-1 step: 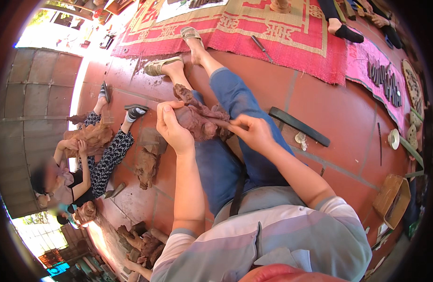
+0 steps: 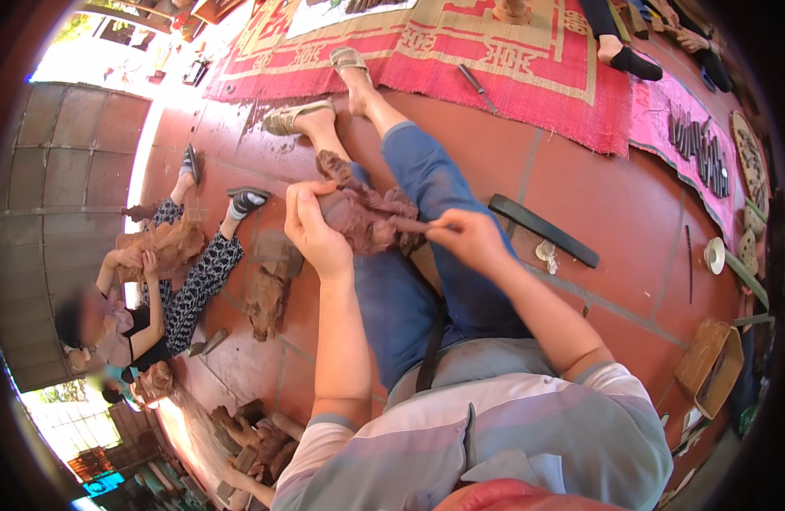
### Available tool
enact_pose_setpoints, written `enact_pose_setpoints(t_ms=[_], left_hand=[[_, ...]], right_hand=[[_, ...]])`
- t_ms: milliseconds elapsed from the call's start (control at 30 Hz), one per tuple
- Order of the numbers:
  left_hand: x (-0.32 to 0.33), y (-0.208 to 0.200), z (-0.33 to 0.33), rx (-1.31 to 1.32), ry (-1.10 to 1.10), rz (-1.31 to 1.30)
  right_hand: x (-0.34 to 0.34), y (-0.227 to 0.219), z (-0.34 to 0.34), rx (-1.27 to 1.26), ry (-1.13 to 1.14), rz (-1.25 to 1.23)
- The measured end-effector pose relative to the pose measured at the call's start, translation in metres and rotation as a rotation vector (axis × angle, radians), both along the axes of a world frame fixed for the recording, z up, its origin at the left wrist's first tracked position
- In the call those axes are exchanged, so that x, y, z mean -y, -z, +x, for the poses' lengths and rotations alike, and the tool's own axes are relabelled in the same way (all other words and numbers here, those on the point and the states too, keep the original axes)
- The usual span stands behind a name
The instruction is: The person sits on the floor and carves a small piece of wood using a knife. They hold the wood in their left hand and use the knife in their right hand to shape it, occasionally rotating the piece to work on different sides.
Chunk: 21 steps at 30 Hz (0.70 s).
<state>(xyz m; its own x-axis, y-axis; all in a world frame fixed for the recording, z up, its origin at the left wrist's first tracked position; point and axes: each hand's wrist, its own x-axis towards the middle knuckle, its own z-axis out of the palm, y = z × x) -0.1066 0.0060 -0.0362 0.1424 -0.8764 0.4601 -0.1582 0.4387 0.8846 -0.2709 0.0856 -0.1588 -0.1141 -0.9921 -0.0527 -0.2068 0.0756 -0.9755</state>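
My left hand (image 2: 314, 234) is curled against the near left side of a knobbly reddish-brown carving (image 2: 358, 223), its surface cut into uneven lumps and hollows. My right hand (image 2: 471, 241) pinches the end of a slim, round brown rod (image 2: 409, 226), its far end against the carving. The carving sits between my hands, above my blue trousers (image 2: 401, 307). Just right of my right hand, a long dark bar (image 2: 543, 230) with blunt ends lies on smooth red tiles (image 2: 597, 192), which spread out farther right. Ahead of both hands, the tiles run to the fringed edge of a woven red mat (image 2: 529, 119). Left of my left hand stands a craggy brown block (image 2: 263, 300), well apart.
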Motion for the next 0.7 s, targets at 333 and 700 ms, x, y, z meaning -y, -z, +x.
enact_pose_setpoints(t_ms=[333,700], left_hand=[[0.001,-0.003,-0.003,-0.053,0.046,0.038],[0.012,0.003,0.011,-0.073,0.279,0.093]], right_hand=[[0.036,-0.006,-0.033,0.037,-0.284,0.125],[0.114,-0.091,-0.034,0.040,-0.800,-0.106]])
